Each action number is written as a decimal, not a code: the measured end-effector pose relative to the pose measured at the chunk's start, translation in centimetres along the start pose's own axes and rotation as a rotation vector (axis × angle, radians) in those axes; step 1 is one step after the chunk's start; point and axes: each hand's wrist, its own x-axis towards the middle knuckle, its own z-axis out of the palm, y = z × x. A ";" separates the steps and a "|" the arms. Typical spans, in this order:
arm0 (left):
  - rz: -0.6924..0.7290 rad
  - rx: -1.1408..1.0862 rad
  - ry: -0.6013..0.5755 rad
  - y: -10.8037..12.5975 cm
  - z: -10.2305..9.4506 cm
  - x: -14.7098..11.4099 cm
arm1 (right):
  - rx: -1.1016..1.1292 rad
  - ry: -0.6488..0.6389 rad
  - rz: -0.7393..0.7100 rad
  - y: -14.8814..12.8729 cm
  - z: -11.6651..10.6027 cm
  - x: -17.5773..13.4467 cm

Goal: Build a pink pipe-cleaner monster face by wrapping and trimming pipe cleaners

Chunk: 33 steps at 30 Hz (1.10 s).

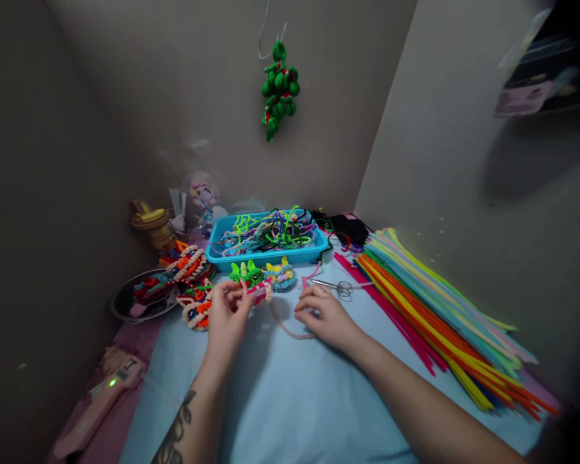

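Observation:
My left hand [228,309] is closed around a small pink and cream piece made of pipe cleaners [260,292], pinched between thumb and fingers above the cloth. From that piece a pale pipe cleaner strand [286,331] curves down and right, passing out of sight by my right hand [326,316]. The right hand hovers over or rests on the cloth, its fingers loosely bent and apart, nothing visible between them. Just beyond its fingertips lie scissors [344,289] and a short pink strip [310,277]. Green [245,273] and blue-yellow [281,276] pipe cleaner figures sit behind the held piece.
A blue tray [265,260] of tangled pipe cleaners stands at the back. Bundled long pipe cleaners [439,316] lie on the right. Orange-white figures [188,263], a metal dish [120,308] and a pink glue gun [99,403] are left. Green figures [280,87] hang on the wall.

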 end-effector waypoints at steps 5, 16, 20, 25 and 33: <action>-0.076 -0.081 0.004 -0.2 0.1 0.1 | -0.275 -0.187 0.004 -1.4 2.0 -0.7; -0.189 -0.190 -0.050 0.5 0.4 -0.1 | -0.041 0.064 0.161 -0.7 1.0 -0.2; -0.219 -0.182 -0.126 0.8 0.5 -0.4 | 0.281 0.224 0.267 -0.6 -0.2 0.0; -0.250 -0.213 -0.232 1.0 0.7 -0.6 | 0.423 0.493 0.257 0.1 -1.1 0.3; -0.356 -0.301 -0.368 0.4 0.6 -0.9 | 0.492 0.264 0.092 -1.0 -1.1 0.2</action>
